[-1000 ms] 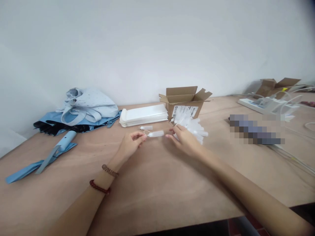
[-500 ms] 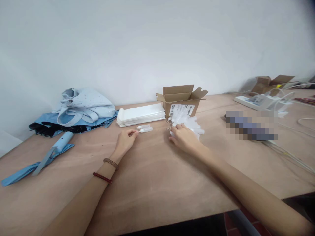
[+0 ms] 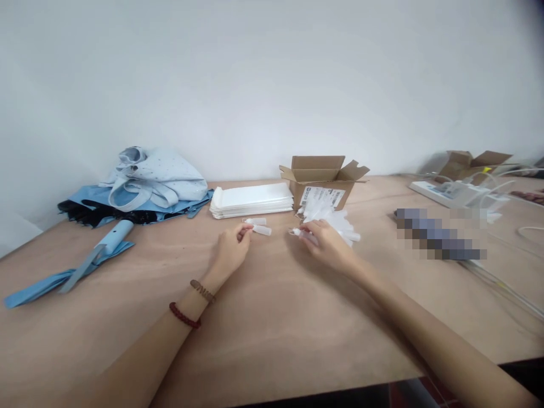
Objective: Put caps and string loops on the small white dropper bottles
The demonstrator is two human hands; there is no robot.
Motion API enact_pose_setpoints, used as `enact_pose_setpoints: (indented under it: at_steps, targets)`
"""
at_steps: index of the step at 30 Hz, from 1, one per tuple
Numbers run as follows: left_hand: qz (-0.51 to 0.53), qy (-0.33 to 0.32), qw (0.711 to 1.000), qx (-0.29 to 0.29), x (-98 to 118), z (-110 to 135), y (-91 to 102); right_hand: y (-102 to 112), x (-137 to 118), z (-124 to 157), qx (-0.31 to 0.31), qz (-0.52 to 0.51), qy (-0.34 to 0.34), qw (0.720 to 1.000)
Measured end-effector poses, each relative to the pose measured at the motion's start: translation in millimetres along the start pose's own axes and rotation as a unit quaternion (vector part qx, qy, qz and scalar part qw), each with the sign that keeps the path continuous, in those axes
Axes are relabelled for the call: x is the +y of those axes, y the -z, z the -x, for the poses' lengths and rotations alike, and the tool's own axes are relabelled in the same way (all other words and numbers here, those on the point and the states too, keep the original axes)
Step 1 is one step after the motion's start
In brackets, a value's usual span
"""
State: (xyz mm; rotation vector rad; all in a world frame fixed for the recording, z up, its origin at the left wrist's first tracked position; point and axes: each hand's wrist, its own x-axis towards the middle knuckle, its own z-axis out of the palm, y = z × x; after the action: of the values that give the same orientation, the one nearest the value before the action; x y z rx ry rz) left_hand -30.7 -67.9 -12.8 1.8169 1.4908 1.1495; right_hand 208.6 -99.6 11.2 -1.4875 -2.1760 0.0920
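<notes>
My left hand (image 3: 233, 246) has thumb and fingertips pinched on the end of a small translucent white tube (image 3: 262, 230), just above the wooden table. A second tube (image 3: 256, 221) with a thin string loop lies right behind it. My right hand (image 3: 325, 242) is closed on another small translucent tube (image 3: 297, 232), whose narrow tip and string loop stick out to the left of the fingers. Behind that hand lies a pile of similar tubes (image 3: 325, 214), partly hidden by it.
A stack of white flat sleeves (image 3: 255, 198) and an open cardboard box (image 3: 325, 192) stand behind. To the left lie a pale cloth bag (image 3: 165, 175) and a blue umbrella (image 3: 114, 237). A power strip (image 3: 442, 194), cables and a blurred-out object (image 3: 440, 233) are on the right.
The whole view has shifted slightly. My right hand has drawn a tube out at the pile's near-left side. The tube at my left fingertips has turned to a slant.
</notes>
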Motion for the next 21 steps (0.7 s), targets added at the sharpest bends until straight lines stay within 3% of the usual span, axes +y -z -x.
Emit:
enact_pose_setpoints:
  at_steps: [4, 8, 13, 21]
  targets:
    - [0.074, -0.013, 0.995, -0.062, 13.1, 13.4, -9.2, 8.1, -12.2, -0.1, -0.008, -0.177, -0.049, 0.983]
    - [0.165, 0.032, 0.976, -0.135, 20.1, 18.8, -15.1, 9.5, -21.8, 0.6, -0.046, -0.287, -0.083, 0.953]
    - [0.227, 0.079, 0.961, -0.136, 22.9, 20.1, -14.9, 6.0, -25.9, 3.2, -0.081, -0.329, -0.087, 0.937]
    - [0.292, 0.13, 0.938, -0.132, 24.8, 21.8, -10.0, 3.5, -32.7, 7.1, -0.079, -0.328, -0.065, 0.939]
